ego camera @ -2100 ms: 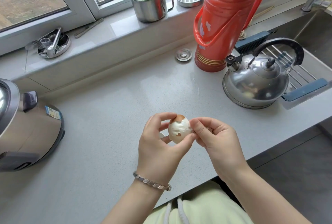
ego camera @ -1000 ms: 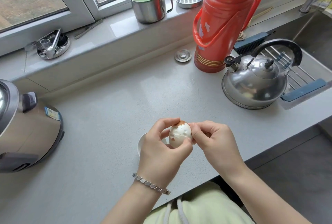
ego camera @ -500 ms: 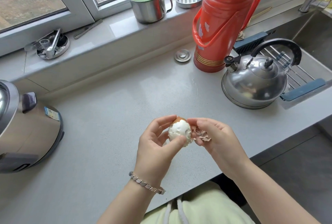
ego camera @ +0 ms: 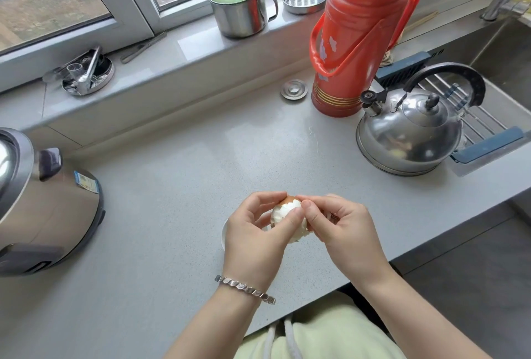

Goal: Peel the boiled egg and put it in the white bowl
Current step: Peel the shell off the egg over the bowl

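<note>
Gripping the egg (ego camera: pixel 285 210) between thumb and curled fingers, the left hand (ego camera: pixel 253 239) holds it above the near middle of the surface (ego camera: pixel 172 200), over a white bowl (ego camera: pixel 224 232) mostly hidden beneath. The right hand (ego camera: pixel 343 233) pinches the egg's top right, apparently at the brown shell left there.

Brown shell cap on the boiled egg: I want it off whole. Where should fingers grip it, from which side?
Probably pinch the brown shell cap at its ragged lower rim, where bare white egg begins, coming from the right: the left hand covers the egg's other side; the right hand pinches at that rim.
</note>
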Action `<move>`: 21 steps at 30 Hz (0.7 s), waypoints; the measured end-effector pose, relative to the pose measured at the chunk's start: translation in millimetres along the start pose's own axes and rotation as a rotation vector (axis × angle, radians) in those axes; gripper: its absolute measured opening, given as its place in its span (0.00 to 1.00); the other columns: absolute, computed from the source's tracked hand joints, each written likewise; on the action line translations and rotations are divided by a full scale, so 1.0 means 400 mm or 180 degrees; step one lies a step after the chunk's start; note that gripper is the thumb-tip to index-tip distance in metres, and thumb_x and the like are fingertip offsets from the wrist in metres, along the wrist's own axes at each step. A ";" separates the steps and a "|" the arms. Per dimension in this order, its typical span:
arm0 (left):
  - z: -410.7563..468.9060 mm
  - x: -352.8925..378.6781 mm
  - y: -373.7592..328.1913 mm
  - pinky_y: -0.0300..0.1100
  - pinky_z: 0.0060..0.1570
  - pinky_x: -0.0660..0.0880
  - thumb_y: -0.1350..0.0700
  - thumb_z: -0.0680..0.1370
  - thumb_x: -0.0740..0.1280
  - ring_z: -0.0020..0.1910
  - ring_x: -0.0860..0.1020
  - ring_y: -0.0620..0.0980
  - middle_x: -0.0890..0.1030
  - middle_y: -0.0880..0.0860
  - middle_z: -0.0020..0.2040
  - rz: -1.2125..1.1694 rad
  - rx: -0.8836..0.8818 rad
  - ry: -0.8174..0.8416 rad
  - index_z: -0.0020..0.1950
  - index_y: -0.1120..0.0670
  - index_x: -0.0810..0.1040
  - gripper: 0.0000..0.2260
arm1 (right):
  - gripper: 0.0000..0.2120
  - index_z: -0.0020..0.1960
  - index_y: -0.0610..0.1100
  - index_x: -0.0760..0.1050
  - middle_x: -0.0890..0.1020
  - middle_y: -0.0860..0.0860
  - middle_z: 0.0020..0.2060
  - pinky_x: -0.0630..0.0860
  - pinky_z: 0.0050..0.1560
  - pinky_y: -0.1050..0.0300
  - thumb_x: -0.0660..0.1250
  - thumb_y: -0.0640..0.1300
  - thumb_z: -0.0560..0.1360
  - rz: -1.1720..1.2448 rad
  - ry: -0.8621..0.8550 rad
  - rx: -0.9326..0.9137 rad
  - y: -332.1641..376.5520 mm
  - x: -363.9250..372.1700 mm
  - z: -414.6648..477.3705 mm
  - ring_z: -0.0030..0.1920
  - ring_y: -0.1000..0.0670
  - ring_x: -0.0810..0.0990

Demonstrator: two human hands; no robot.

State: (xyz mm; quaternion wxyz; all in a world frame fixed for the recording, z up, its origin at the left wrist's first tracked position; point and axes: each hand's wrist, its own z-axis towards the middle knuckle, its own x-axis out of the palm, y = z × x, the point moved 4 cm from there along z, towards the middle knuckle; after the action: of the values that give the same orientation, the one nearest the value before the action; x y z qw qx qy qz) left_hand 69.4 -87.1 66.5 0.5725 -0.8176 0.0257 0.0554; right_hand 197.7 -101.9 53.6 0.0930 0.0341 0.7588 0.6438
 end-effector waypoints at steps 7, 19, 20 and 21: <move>0.001 -0.002 -0.002 0.45 0.42 0.80 0.61 0.65 0.76 0.44 0.83 0.51 0.84 0.50 0.44 0.0100 -0.0096 -0.0050 0.43 0.50 0.81 0.11 | 0.10 0.43 0.54 0.81 0.79 0.51 0.32 0.70 0.33 0.71 0.66 0.40 0.74 -0.0488 -0.0067 -0.0294 0.005 0.001 -0.005 0.34 0.56 0.75; 0.004 -0.003 -0.004 0.48 0.40 0.82 0.65 0.71 0.66 0.38 0.81 0.53 0.80 0.59 0.46 -0.1640 -0.0906 0.0264 0.51 0.59 0.77 0.09 | 0.08 0.45 0.41 0.78 0.81 0.50 0.30 0.74 0.32 0.68 0.61 0.33 0.75 0.1711 0.0154 0.1215 -0.019 -0.004 0.012 0.28 0.56 0.74; 0.004 -0.003 -0.002 0.49 0.41 0.81 0.65 0.72 0.65 0.39 0.81 0.54 0.80 0.60 0.46 -0.1652 -0.0917 0.0249 0.51 0.59 0.77 0.09 | 0.09 0.44 0.40 0.78 0.81 0.50 0.30 0.75 0.33 0.67 0.60 0.32 0.75 0.1847 0.0208 0.1320 -0.021 -0.002 0.011 0.29 0.56 0.74; 0.003 -0.003 0.000 0.49 0.41 0.81 0.65 0.72 0.65 0.41 0.81 0.55 0.80 0.60 0.47 -0.1629 -0.0914 0.0229 0.51 0.59 0.77 0.08 | 0.11 0.43 0.39 0.78 0.80 0.48 0.30 0.75 0.33 0.66 0.58 0.32 0.75 0.1961 0.0241 0.1396 -0.021 0.000 0.010 0.29 0.55 0.74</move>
State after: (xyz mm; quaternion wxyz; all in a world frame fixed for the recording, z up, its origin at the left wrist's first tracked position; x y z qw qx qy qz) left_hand 68.3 -85.9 66.2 0.4451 -0.8716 -0.1690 -0.1167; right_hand 199.1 -99.6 44.7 -0.1425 0.2560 0.8356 0.4647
